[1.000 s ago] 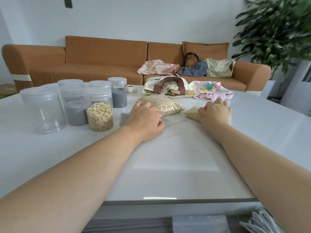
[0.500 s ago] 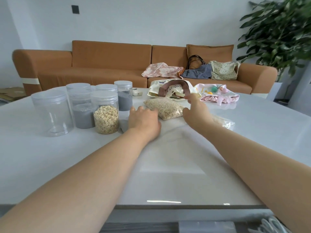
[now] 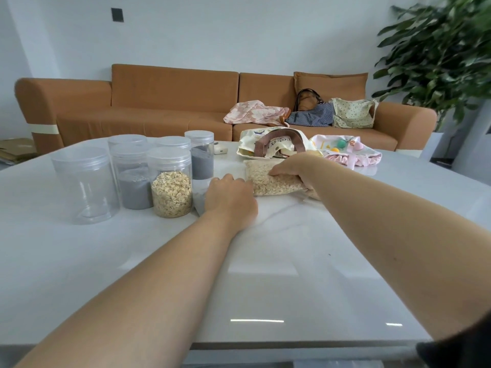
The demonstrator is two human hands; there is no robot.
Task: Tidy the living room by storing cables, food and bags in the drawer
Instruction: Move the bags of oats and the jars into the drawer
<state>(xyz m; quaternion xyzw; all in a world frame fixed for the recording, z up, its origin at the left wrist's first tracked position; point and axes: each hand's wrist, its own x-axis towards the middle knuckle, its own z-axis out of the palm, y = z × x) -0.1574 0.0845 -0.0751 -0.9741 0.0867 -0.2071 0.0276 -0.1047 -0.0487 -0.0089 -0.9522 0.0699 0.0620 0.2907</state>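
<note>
A clear bag of oats (image 3: 268, 181) lies on the white table (image 3: 265, 261). My right hand (image 3: 295, 167) grips it from the right, fingers over its top and thumb at the near side. Under my right wrist peeks the edge of a second oat bag (image 3: 311, 194). My left hand (image 3: 229, 199) lies with bent fingers on a small clear bag of grey grains (image 3: 199, 201), which it mostly hides. Behind the oats are a cream tote bag with brown handles (image 3: 273, 146) and a pink pouch (image 3: 348, 152).
Several lidded clear jars stand at the left: an empty one (image 3: 85, 184), one of oats (image 3: 171, 183), grey-filled ones (image 3: 132, 176). A small white case (image 3: 220, 150) lies behind them. On the orange sofa (image 3: 159, 102) lie three fabric bags (image 3: 313, 115). A plant (image 3: 446, 49) stands at the right.
My right hand has moved left from the small oat bag to the big oat bag and closed on it. My left hand stays on the grey bag. The view has tilted up.
</note>
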